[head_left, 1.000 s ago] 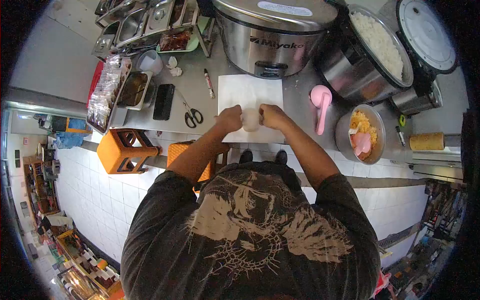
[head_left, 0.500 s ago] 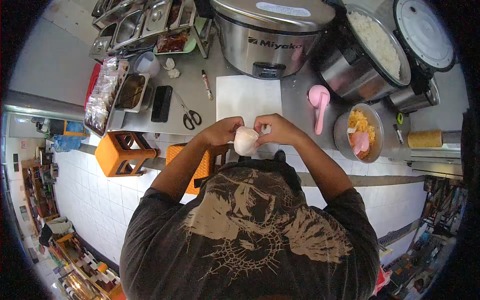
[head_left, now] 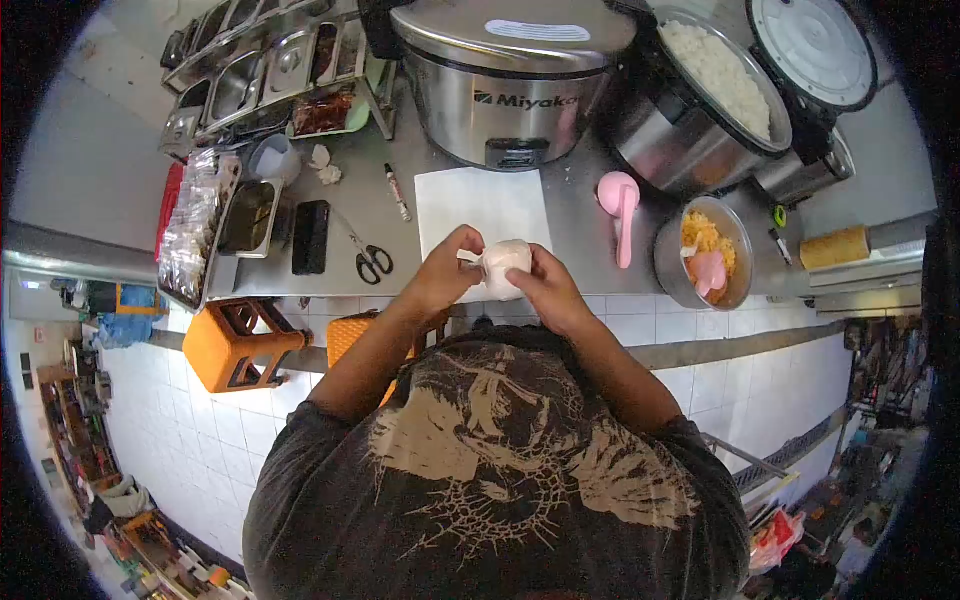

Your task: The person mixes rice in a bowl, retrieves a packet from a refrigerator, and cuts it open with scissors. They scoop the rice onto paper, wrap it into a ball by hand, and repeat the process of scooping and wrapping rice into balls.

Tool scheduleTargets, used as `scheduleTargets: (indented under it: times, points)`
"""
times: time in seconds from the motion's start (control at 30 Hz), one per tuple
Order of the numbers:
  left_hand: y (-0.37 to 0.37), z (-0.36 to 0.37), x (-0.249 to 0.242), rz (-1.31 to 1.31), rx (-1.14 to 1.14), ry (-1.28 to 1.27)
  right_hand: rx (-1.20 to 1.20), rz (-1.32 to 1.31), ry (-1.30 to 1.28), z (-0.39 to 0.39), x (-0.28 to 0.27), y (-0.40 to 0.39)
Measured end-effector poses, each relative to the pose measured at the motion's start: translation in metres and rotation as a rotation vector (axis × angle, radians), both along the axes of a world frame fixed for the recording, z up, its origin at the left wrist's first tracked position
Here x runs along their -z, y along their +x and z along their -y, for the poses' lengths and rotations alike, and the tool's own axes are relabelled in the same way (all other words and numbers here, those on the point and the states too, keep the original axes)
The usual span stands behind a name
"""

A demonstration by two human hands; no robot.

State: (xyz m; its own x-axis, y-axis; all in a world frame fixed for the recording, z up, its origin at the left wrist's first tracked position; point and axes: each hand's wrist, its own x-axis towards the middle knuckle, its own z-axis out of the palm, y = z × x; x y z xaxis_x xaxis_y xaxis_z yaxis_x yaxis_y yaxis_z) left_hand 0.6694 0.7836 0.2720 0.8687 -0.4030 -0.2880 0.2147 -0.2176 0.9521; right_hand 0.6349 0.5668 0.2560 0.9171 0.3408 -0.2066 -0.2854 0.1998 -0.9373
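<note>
Between my hands, over the table's front edge, is a round white bundle [head_left: 508, 265] that looks like a tied plastic bag; its contents cannot be made out. My left hand [head_left: 450, 268] is closed on the narrow twisted end that sticks out to the left. Round the right side of the bundle curls my right hand [head_left: 553, 287], its thumb pressed against the near face. Behind and partly under the hands lies a sheet of white paper [head_left: 482, 203] on the steel table [head_left: 585, 240].
At the back stand a closed rice cooker [head_left: 510, 110] and an open one full of white rice [head_left: 718, 80]. To the right are a pink scoop [head_left: 624, 215] and a metal bowl [head_left: 740, 285] of yellow food. Scissors [head_left: 372, 262], a phone [head_left: 310, 237] and a marker [head_left: 398, 192] lie left.
The bundle has been turned: its loose end pointed right, near my right hand, and now points left in my left hand. My right hand has shifted onto the round body.
</note>
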Motion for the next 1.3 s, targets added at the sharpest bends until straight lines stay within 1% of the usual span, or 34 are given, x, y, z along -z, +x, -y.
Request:
scheduleTargets:
  times: [0.03,0.13,0.23,0.27,0.37,0.4,0.47,0.5,0.53,0.57,0.6,0.63,0.67,0.7,0.73,0.77,0.83,0.87,0.9,0.97,1.07,1.17,1.2,1.27,1.3]
  points:
    - [0.005,-0.004,-0.005,-0.054,0.034,-0.046,0.017,-0.032,0.047,0.000,-0.004,-0.001]
    - [0.017,-0.007,-0.014,-0.154,0.139,-0.173,-0.014,-0.101,0.367,0.001,-0.030,-0.010]
    - [0.026,-0.001,-0.011,-0.147,0.224,-0.277,-0.052,-0.159,0.545,-0.003,-0.054,-0.019]
    - [0.031,0.001,0.001,-0.178,0.260,-0.301,-0.112,-0.140,0.547,-0.004,-0.055,-0.017]
    - [0.034,0.013,0.019,-0.263,0.269,-0.428,0.003,-0.131,0.464,-0.005,-0.051,-0.014]
    - [0.034,0.016,0.018,-0.261,0.253,-0.448,0.093,-0.101,0.364,-0.002,-0.049,-0.010]
    - [0.027,0.024,0.018,-0.436,0.130,-0.628,0.274,-0.043,0.165,0.003,-0.047,-0.001]
    - [0.022,0.029,0.013,-0.525,0.070,-0.715,0.312,0.000,0.089,0.004,-0.046,0.001]
    - [0.015,0.036,0.000,-0.552,0.095,-0.814,0.351,0.042,0.013,0.004,-0.045,0.002]
    - [0.011,0.043,-0.005,-0.446,0.071,-0.720,0.389,0.082,-0.064,0.005,-0.045,0.003]
    - [0.006,0.050,-0.008,-0.341,0.047,-0.626,0.340,0.092,-0.235,0.006,-0.057,0.001]
    - [0.005,0.054,-0.018,-0.236,0.021,-0.532,0.330,0.197,-0.371,0.009,-0.057,0.002]
    - [0.007,0.056,-0.029,-0.265,-0.021,-0.455,0.317,0.304,-0.507,0.013,-0.056,0.004]
    - [0.011,0.057,-0.037,-0.261,-0.005,-0.498,0.303,0.414,-0.644,0.017,-0.056,0.006]
    - [0.015,0.056,-0.043,-0.256,0.010,-0.542,0.304,0.560,-0.670,0.023,-0.059,0.008]
    - [0.020,0.056,-0.046,-0.251,0.026,-0.587,0.282,0.621,-0.685,0.028,-0.063,0.009]
    - [0.026,0.060,-0.051,-0.187,0.086,-0.558,0.239,0.737,-0.715,0.030,-0.093,0.008]
    - [0.027,0.063,-0.054,-0.173,0.112,-0.554,0.170,0.804,-0.805,0.035,-0.094,0.012]
    - [0.029,0.066,-0.057,-0.158,0.140,-0.549,0.124,0.764,-0.802,0.041,-0.095,0.014]
    - [0.033,0.074,-0.059,-0.220,0.141,-0.603,0.034,0.689,-0.794,0.053,-0.097,0.019]
    - [0.037,0.089,-0.065,-0.289,0.134,-0.626,0.043,0.664,-0.790,0.067,-0.102,0.021]
    - [0.039,0.106,-0.058,-0.289,0.143,-0.588,0.068,0.771,-0.897,0.084,-0.109,0.026]
    - [0.043,0.115,-0.051,-0.273,0.147,-0.575,0.114,0.875,-0.985,0.098,-0.117,0.026]
    - [0.056,0.136,-0.021,-0.352,0.018,-0.494,0.263,0.938,-1.100,0.141,-0.137,0.039]
    - [0.063,0.146,0.001,-0.392,-0.056,-0.451,0.388,0.865,-1.195,0.161,-0.160,0.042]
